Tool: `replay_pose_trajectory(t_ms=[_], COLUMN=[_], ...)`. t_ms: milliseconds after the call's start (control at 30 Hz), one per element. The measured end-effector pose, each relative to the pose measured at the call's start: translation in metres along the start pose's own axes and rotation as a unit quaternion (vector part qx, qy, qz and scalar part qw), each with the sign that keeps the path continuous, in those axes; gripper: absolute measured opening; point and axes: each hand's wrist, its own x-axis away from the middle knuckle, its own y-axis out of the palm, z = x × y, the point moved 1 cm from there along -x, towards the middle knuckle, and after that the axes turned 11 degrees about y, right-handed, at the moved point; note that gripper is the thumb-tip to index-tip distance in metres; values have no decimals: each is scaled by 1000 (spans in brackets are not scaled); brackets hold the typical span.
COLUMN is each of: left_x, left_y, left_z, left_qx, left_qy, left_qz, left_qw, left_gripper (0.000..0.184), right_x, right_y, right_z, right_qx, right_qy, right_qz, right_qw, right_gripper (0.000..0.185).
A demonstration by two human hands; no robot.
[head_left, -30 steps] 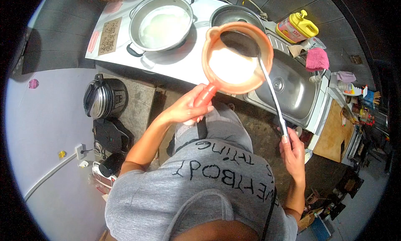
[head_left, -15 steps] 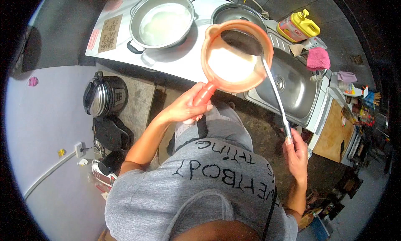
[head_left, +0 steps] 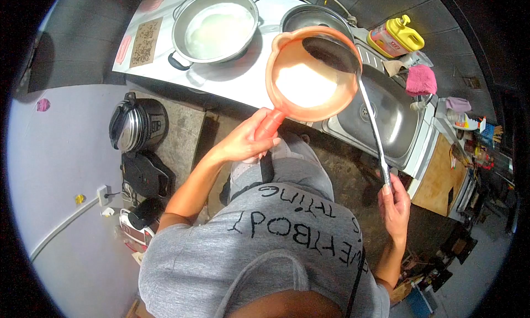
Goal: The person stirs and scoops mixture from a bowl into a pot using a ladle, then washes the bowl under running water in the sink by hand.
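My left hand is closed round the handle of an orange plastic dipper, which is held above the counter's front edge. Pale, brightly lit contents show inside the dipper. My right hand grips the metal handle of a long-handled skimmer. Its dark, oval-looking head overlaps the far right part of the dipper's opening; whether it touches the contents I cannot tell. To the left of the dipper, a large two-handled metal pot stands on the white counter with cloudy, pale liquid in it.
Behind the dipper is a dark-rimmed pan, partly hidden. A steel sink lies to the right, with a yellow jug and a pink cloth beyond. On the floor at left stands a pressure cooker; a wooden board is at right.
My right hand has shifted slightly right, and the skimmer's head has moved right and up across the dipper. My left hand and the dipper stay almost in place.
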Motion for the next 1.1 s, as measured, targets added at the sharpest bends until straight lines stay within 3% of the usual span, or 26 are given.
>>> replay_pose_trajectory(t_ms=[167,333,667,733,767,833,867,933,1100], left_x=[-1,-3,-4,-4,-4,-4,-4,-4,-3], left_y=[-1,-1,2,1,0,-1,-1,0,0], left_z=[2,1,2,1,-2,-2,-1,0,0], left_qx=[-7,-13,6,9,6,3,9,13,-7], left_qy=[-10,4,-8,-6,-8,-10,-15,-21,-18], left_qz=[-5,-10,9,11,8,4,4,3,5], left_qw=[1000,1000,1000,1000,1000,1000,1000,1000,1000], left_gripper=[45,44,35,35,42,49,49,50,50], right_x=[1,-4,-6,-3,-4,-6,-8,-11,-20], right_y=[2,2,3,3,2,3,2,4,12], right_z=[-5,2,-5,-17,-19,-21,-20,-15,-6], right_qx=[-23,64,61,-8,-8,-105,-107,-171,-287], right_qy=[15,-34,-41,38,38,84,85,128,244], right_qz=[-6,60,39,-63,-63,-201,-200,-301,-376], right_qw=[1000,996,997,997,997,970,970,929,847], right_gripper=[31,29,29,33,33,41,41,47,49])
